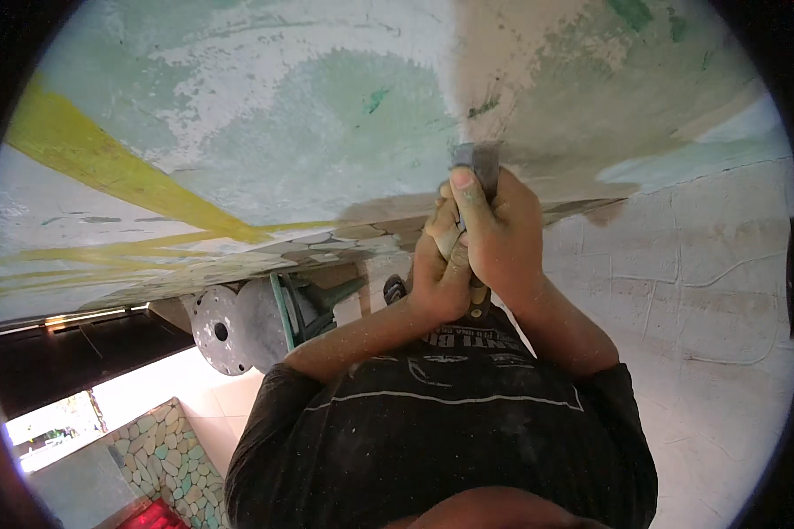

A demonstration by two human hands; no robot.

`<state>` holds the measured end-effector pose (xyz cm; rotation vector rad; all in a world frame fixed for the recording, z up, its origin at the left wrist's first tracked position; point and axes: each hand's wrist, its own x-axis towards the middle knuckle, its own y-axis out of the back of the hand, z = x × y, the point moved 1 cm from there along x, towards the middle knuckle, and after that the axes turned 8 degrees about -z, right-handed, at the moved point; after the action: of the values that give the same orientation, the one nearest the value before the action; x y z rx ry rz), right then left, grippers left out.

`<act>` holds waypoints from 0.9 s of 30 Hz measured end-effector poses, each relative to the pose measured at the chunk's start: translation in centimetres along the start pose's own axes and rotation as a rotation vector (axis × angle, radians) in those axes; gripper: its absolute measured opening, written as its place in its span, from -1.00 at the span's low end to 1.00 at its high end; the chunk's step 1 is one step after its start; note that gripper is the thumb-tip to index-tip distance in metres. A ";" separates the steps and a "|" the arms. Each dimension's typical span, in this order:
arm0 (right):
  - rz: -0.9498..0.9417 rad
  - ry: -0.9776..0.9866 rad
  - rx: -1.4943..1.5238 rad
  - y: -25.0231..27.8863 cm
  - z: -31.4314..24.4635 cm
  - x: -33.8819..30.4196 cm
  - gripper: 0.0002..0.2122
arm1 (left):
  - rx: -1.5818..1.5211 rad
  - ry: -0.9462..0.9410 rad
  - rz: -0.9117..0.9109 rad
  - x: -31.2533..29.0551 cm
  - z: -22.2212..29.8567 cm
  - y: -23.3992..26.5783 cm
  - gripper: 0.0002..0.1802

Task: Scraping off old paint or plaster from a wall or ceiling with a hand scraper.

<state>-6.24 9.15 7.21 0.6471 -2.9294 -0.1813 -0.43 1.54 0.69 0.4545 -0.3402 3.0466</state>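
Note:
Both my hands are closed around a scraper (480, 162), whose flat grey blade points up against the painted wall (344, 106). My right hand (510, 234) wraps the upper handle, its thumb lying along the tool just below the blade. On the other side, my left hand (441, 269) grips the handle slightly lower, its fingers pressed up against the right hand. The dark lower end of the handle shows beneath my hands. Around the blade the wall is pale green and beige, with patches where the paint is worn or scraped off.
A yellow painted band (141, 163) crosses the wall on the left. Below it, a grey drum-like object (229, 331) with a round hole stands beside a green-edged piece. Pebble-patterned tiling (163, 450) and a red object (154, 516) lie at lower left. A whitish, cracked surface (679, 291) spreads on the right.

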 end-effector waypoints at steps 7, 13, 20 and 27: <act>0.015 -0.046 0.073 -0.1 0.9 -0.4 -0.69 | 0.038 -0.029 -0.028 0.3 -0.2 0.5 -0.51; 0.031 0.028 0.036 -0.1 0.0 0.3 -0.70 | 0.046 -0.034 -0.020 0.7 0.4 0.7 -0.48; 0.060 -0.067 0.006 0.0 0.4 -0.3 -0.74 | 0.087 -0.047 -0.012 0.0 -0.9 0.6 -0.42; 0.048 -0.026 0.031 0.0 1.2 0.3 -0.68 | 0.310 0.023 0.029 0.0 -1.5 0.9 -0.43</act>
<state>-6.66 9.15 6.06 0.5819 -2.9745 -0.1410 -0.91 1.03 -0.95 0.4293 0.1309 3.1383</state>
